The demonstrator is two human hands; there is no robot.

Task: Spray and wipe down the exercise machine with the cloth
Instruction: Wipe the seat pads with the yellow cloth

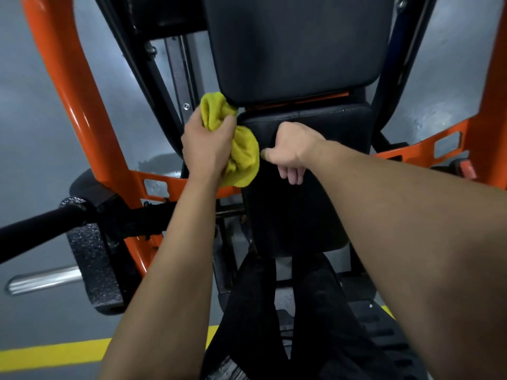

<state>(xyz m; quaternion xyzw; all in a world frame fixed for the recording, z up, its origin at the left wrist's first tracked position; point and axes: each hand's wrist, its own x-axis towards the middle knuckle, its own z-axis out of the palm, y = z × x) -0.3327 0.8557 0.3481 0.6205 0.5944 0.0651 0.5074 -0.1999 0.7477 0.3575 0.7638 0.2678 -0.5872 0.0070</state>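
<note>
The exercise machine has an orange frame (82, 111), a black backrest pad (299, 45) and a black seat pad (310, 215). My left hand (207, 149) grips a bunched yellow cloth (242, 157) and holds it against the seat's left edge, just under the backrest's lower corner. My right hand (292, 152) rests on the seat pad beside the cloth. Its fingers are loosely curled downward, its thumb points at the cloth, and it holds nothing that I can see. No spray bottle is in view.
A black bar (41, 226) with a rough black weight plate (93, 267) and a chrome sleeve (41, 281) sticks out at the lower left. My legs in black trousers (274, 311) stand in front of the seat. The grey floor has a yellow line (55, 355).
</note>
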